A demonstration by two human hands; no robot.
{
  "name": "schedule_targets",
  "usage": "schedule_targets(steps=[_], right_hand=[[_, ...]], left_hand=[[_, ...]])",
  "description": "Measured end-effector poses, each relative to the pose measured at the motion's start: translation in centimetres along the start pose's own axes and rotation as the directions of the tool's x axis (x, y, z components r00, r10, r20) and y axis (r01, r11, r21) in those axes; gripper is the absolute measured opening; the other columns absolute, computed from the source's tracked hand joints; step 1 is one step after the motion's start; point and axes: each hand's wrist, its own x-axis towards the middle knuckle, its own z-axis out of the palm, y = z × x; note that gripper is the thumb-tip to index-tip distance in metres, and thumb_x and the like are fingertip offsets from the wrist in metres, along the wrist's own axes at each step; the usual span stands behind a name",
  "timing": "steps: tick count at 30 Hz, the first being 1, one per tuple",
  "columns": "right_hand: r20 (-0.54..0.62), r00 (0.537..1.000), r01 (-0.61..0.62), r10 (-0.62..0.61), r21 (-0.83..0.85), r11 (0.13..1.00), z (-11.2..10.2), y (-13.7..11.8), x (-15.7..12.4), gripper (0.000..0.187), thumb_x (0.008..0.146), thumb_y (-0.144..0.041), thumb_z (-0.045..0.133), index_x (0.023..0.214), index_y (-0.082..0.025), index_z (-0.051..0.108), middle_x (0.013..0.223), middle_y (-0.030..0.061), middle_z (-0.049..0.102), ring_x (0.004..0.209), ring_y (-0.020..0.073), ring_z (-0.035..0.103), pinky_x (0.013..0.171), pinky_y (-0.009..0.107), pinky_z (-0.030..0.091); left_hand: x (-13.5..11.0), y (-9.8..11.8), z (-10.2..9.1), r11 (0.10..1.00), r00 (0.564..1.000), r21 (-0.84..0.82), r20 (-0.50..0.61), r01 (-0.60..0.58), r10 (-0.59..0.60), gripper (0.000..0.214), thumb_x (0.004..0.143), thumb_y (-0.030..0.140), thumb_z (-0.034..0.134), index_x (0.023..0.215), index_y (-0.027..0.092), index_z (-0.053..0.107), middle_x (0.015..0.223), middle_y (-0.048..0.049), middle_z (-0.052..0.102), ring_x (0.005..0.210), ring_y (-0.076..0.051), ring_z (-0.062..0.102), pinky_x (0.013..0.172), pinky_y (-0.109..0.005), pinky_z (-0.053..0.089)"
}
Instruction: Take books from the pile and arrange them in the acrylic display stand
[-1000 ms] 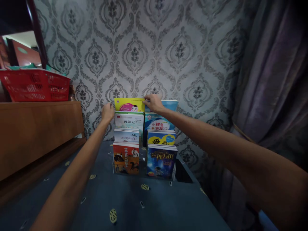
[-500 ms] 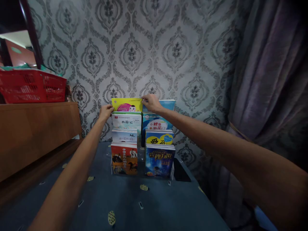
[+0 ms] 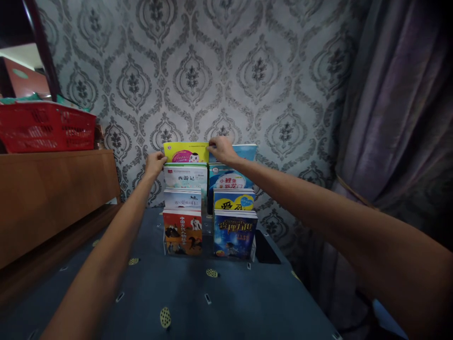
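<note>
A yellow book (image 3: 186,151) stands at the back left of a clear tiered rack (image 3: 254,249). My left hand (image 3: 155,164) grips its left edge, and my right hand (image 3: 222,149) pinches its upper right corner. Below it, in the left column, are a pale green book (image 3: 186,177), a whitish book (image 3: 183,199) and a red-orange book (image 3: 182,233). The right column holds a light blue book (image 3: 246,152), partly hidden by my right hand, then a blue book with a white oval (image 3: 227,180), a yellow-and-blue book (image 3: 233,200) and a dark blue book (image 3: 234,235).
The rack stands on a dark blue patterned cloth (image 3: 184,293) before a papered wall (image 3: 283,94). A flat black object (image 3: 267,248) lies to its right. On the left, a wooden cabinet (image 3: 60,189) carries a red basket (image 3: 46,125). A curtain (image 3: 382,118) hangs at the right.
The view has shifted slightly. Both hands keep their places at the yellow book's edges, and the books stand as before.
</note>
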Motion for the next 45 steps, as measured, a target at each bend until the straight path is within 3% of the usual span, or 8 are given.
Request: schedule_targets(steps=[6, 20, 26, 30, 40, 45], right_hand=[[-0.004, 1.000, 0.026, -0.026, 0.036, 0.999, -0.1, 0.3, -0.1, 0.029, 0.088, -0.016, 0.054, 0.106, -0.015, 0.077, 0.103, 0.0102, 0.077, 0.095, 0.0238, 0.064, 0.086, 0.031, 0.047], [-0.021, 0.999, 0.028, -0.027, 0.074, 0.997, 0.2, 0.6, 0.1, 0.028, 0.088, -0.014, 0.055, 0.106, -0.013, 0.077, 0.107, 0.0108, 0.076, 0.098, 0.0234, 0.065, 0.089, 0.032, 0.047], [-0.028, 0.999, 0.034, -0.032, 0.081, 0.996, 0.2, 0.8, 0.1, 0.027, 0.087, -0.013, 0.056, 0.103, -0.013, 0.077, 0.104, 0.0105, 0.077, 0.098, 0.0233, 0.066, 0.090, 0.032, 0.048], [-0.032, 0.999, 0.033, -0.030, 0.075, 0.997, 0.3, 0.8, 0.2, 0.026, 0.086, -0.013, 0.056, 0.102, -0.014, 0.077, 0.102, 0.0096, 0.077, 0.098, 0.0236, 0.066, 0.089, 0.032, 0.048], [-0.033, 0.999, 0.040, -0.038, 0.062, 0.997, 0.2, 0.8, 0.2, 0.026, 0.084, -0.012, 0.057, 0.100, -0.014, 0.077, 0.105, 0.0112, 0.077, 0.102, 0.0261, 0.067, 0.090, 0.034, 0.050], [-0.047, 0.998, 0.032, -0.029, 0.075, 0.997, 0.6, 1.1, 0.2, 0.036, 0.084, -0.011, 0.056, 0.117, -0.014, 0.071, 0.114, 0.0123, 0.075, 0.108, 0.0271, 0.065, 0.095, 0.038, 0.050]], left_hand=[[-0.6, 0.1, -0.1, 0.998, 1.000, -0.067, 0.025, 0.020, -0.018, 0.017, 0.071, 0.033, 0.055, 0.076, 0.017, 0.061, 0.068, 0.0010, 0.059, 0.060, -0.014, 0.055, 0.055, -0.024, 0.047], [-0.7, 1.0, -0.1, 1.000, 0.999, -0.016, -0.045, -0.001, 0.000, 0.012, 0.067, 0.029, 0.065, 0.068, 0.019, 0.059, 0.066, 0.0030, 0.057, 0.070, -0.014, 0.053, 0.065, -0.023, 0.043], [-1.1, 0.9, -0.7, 0.990, 0.987, -0.104, 0.142, 0.096, -0.080, 0.021, 0.075, 0.037, 0.061, 0.075, 0.017, 0.063, 0.064, 0.0028, 0.057, 0.060, -0.013, 0.055, 0.054, -0.023, 0.049], [-0.3, 1.0, -1.2, 0.976, 0.957, -0.130, 0.258, 0.173, -0.135, 0.025, 0.069, 0.039, 0.070, 0.075, 0.015, 0.066, 0.064, 0.0006, 0.063, 0.057, -0.014, 0.060, 0.052, -0.025, 0.052], [0.3, 1.4, -1.5, 0.984, 0.962, -0.104, 0.245, 0.146, -0.117, 0.036, 0.058, 0.046, 0.082, 0.067, 0.015, 0.065, 0.057, 0.0038, 0.058, 0.052, -0.012, 0.057, 0.045, -0.021, 0.050], [-0.1, 1.4, -1.6, 0.985, 0.959, -0.105, 0.266, 0.133, -0.101, 0.039, 0.059, 0.049, 0.079, 0.067, 0.015, 0.064, 0.060, 0.0027, 0.058, 0.056, -0.012, 0.056, 0.046, -0.022, 0.051]])
